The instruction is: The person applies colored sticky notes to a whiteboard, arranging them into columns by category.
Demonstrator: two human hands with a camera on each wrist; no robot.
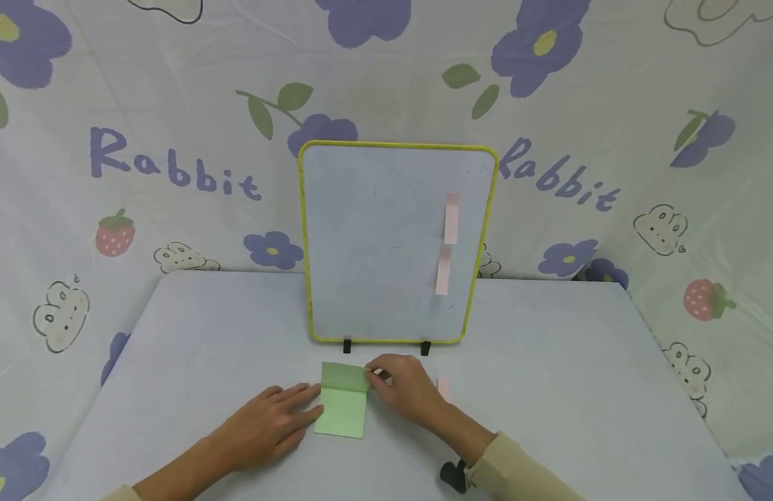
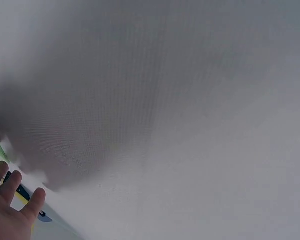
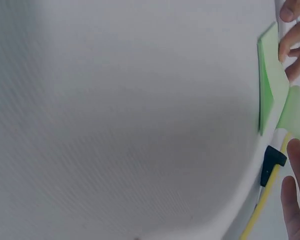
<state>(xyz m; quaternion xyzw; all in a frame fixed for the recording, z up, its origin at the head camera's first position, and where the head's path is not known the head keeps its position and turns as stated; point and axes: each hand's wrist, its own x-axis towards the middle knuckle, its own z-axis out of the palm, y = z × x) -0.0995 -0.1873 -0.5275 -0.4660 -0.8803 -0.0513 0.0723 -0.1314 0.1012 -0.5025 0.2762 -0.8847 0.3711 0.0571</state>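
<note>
In the head view a pad of light green sticky notes [image 1: 339, 415] lies on the table in front of the board. Its top sheet [image 1: 344, 376] is bent up along the far part, looking darker than the pad. My right hand [image 1: 406, 390] pinches this sheet at its right edge between thumb and fingers. The left hand [image 1: 264, 426] rests flat beside the pad, its extended fingertips touching the left edge. From the right wrist the pad [image 3: 269, 80] appears side-on with the sheet raised off it. Only part of the left hand [image 2: 12, 210] shows in the left wrist view.
A whiteboard [image 1: 386, 243] with a yellow frame stands behind the pad on black feet [image 1: 346, 346]. Two pink paper strips [image 1: 451, 220] hang on its right side. Another pink piece [image 1: 444, 388] lies on the table [image 1: 549, 362], partly behind my right wrist. Patterned cloth [image 1: 386, 83] covers the wall.
</note>
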